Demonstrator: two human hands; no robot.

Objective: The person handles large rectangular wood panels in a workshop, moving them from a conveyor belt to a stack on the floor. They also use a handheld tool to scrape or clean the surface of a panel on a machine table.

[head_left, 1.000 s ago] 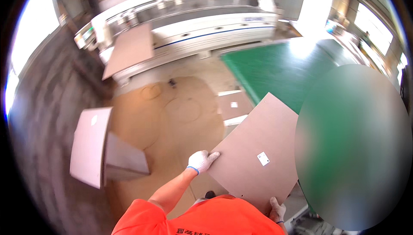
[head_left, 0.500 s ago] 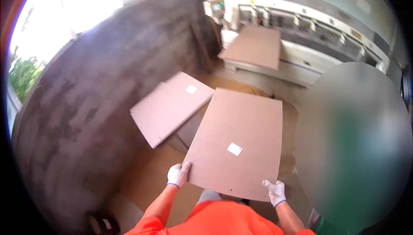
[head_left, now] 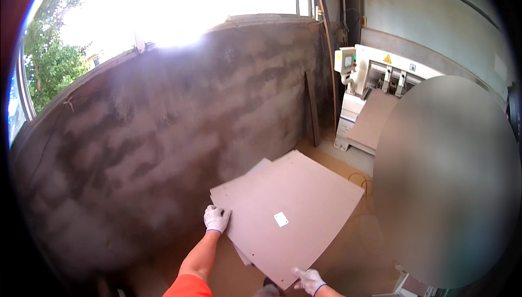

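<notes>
A flat brown panel (head_left: 310,199) with a small white label (head_left: 280,219) lies over other panels (head_left: 261,165), whose edges stick out at its far left and near left. My left hand (head_left: 216,219), in a white knitted glove, grips the panel's left edge with curled fingers. At the near corner my gloved right hand (head_left: 309,281) holds the edge, its thumb on top and the other fingers partly hidden below. Whether the panel rests fully on those beneath cannot be told.
A dark stained wall (head_left: 179,128) runs along the left under bright windows. At the far right stands a white machine (head_left: 352,112) with a control screen (head_left: 347,60) and another brown panel (head_left: 375,117) on it. A blurred patch covers the right side.
My hands have carried the labelled panel leftward onto the other panels and turned it. My view has swung left, so the machine now appears farther right.
</notes>
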